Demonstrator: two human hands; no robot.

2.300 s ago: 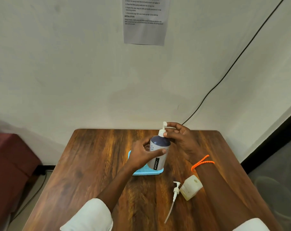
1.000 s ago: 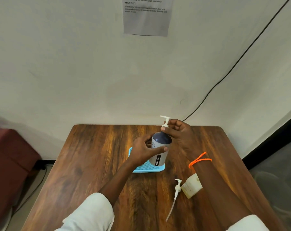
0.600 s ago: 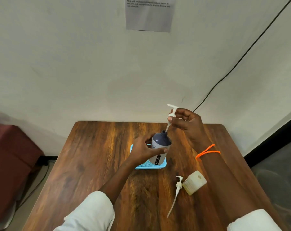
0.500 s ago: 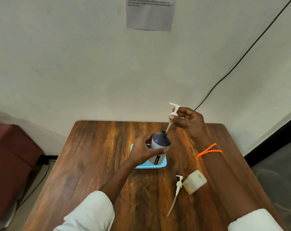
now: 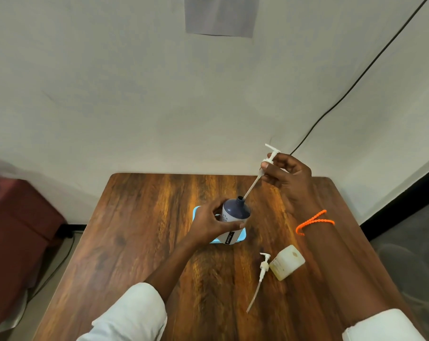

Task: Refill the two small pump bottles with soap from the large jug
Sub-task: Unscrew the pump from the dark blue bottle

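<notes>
A navy-topped white pump bottle [image 5: 234, 215] stands on a light blue tray [image 5: 241, 238] in the middle of the wooden table [image 5: 139, 242]. My left hand [image 5: 209, 223] grips its body. My right hand [image 5: 286, 177] pinches a white pump head [image 5: 270, 157] lifted up and to the right; its thin dip tube slants down with the tip still at the bottle's open neck. A small pale bottle [image 5: 286, 262] stands near the right front, and a second white pump head [image 5: 261, 274] with its tube lies on the table beside it. No large jug is in view.
A grey wall with a taped paper sheet [image 5: 219, 16] rises behind the table, and a black cable [image 5: 356, 82] runs down it. A dark red seat [image 5: 16, 232] sits left of the table. Bare wood lies left of the tray.
My right hand has unscrewed the pump head and drawn it up and right, pulling the dip tube almost out of the bottle. My left hand kept hold of the bottle.
</notes>
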